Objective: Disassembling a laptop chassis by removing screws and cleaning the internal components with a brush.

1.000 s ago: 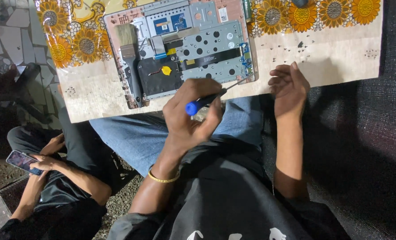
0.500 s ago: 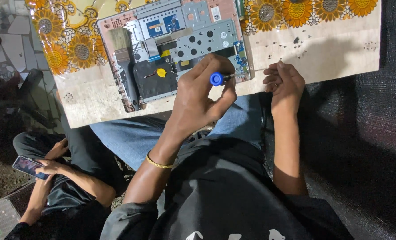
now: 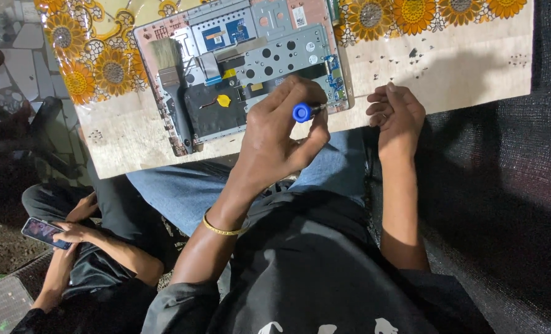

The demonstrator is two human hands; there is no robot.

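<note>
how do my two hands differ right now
The left hand grips a blue-capped screwdriver over the opened laptop; the right hand rests on the wooden board beside the laptop, fingers curled, with nothing visible in it. The left wrist wears a gold bangle; the right wrist is bare. Both hands sit at the board's near edge.

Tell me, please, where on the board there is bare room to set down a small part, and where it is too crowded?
The pale strip of the board beyond the right hand, below the sunflower border, is bare apart from small dark specks. A narrower patch lies at the board's lower left, left of the brush. The opened laptop, where the left hand holds the screwdriver, is crowded.
</note>
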